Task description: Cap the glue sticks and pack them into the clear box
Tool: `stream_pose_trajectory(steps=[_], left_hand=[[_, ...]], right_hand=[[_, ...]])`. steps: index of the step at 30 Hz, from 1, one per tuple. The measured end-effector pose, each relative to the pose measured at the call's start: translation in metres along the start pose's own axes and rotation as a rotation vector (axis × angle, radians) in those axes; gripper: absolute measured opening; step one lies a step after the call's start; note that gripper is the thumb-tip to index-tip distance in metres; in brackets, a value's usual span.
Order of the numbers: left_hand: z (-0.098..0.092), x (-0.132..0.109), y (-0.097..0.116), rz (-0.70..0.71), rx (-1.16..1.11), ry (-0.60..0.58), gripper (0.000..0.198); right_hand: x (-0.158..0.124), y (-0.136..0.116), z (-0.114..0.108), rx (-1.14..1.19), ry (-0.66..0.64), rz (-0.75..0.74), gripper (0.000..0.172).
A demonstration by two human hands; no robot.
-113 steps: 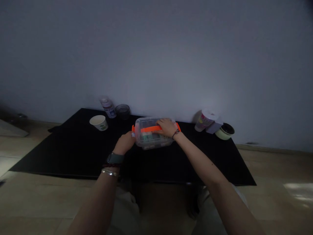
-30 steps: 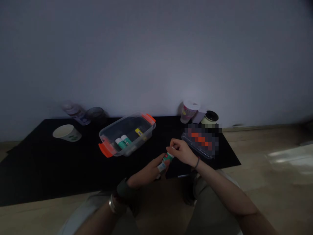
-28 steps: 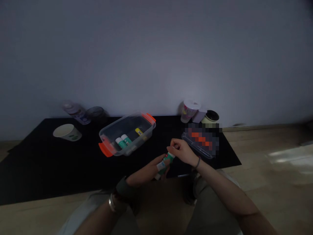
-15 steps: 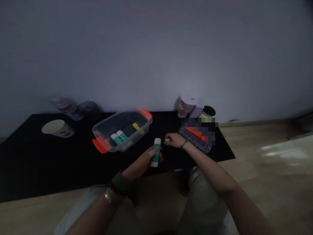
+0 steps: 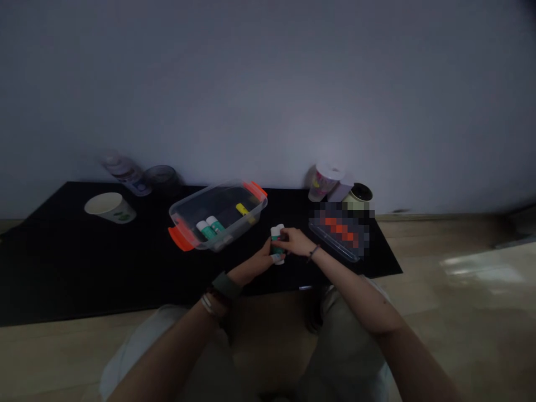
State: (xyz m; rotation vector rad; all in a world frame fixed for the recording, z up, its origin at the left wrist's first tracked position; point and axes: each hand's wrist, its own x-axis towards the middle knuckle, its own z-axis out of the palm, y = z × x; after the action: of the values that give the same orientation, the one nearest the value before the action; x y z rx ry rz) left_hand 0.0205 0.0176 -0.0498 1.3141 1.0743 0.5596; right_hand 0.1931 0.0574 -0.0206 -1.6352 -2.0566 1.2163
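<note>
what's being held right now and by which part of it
a green glue stick, upright, gripped around its middle by the left hand, with the right hand touching it from the side; its white ends show above and below

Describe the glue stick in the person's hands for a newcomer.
On the black table, right of the clear box with orange handles, the left hand and right hand meet. Between them is a green-and-white glue stick, held, unlike the two sticks in the box.

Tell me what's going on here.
A person holds a green-and-white glue stick between the left hand and right hand, over a black table. Nearby sits an open clear box with orange handles, holding two more green sticks and a yellow stick. What looks like its lid lies to the right.
</note>
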Motion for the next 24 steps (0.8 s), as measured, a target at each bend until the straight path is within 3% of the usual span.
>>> stream_pose_trajectory(steps=[3,6,10,13,16,18,19,21,24], left_hand=[[-0.005,-0.006,0.002,-0.012,0.165,0.019,0.075],[-0.012,-0.013,0.005,0.088,0.44,0.075,0.066],[-0.02,-0.027,0.011,0.15,0.886,0.168,0.051],[-0.023,-0.036,0.019,0.156,1.119,0.317,0.049],[-0.026,-0.038,0.025,0.184,1.212,0.381,0.052],[-0.027,-0.035,0.027,0.189,1.222,0.379,0.053],[-0.027,-0.034,0.027,0.187,1.219,0.378,0.052],[-0.027,-0.032,0.027,0.178,1.203,0.376,0.052],[-0.028,-0.034,0.028,0.187,1.157,0.369,0.051]], right_hand=[[0.005,0.01,-0.016,-0.102,0.057,0.109,0.031],[0.013,0.024,-0.032,-0.424,0.201,0.277,0.037],[0.017,0.029,-0.031,-0.597,0.212,0.415,0.039],[0.017,0.004,-0.031,-0.618,0.391,0.254,0.033],[0.029,-0.051,-0.033,-0.545,0.542,-0.146,0.03],[0.051,-0.094,-0.028,-0.524,0.454,-0.359,0.031],[0.065,-0.113,-0.023,-0.549,0.36,-0.395,0.031],[0.094,-0.143,-0.008,-0.628,0.105,-0.341,0.029],[0.125,-0.161,0.015,-0.623,0.014,-0.285,0.021]])
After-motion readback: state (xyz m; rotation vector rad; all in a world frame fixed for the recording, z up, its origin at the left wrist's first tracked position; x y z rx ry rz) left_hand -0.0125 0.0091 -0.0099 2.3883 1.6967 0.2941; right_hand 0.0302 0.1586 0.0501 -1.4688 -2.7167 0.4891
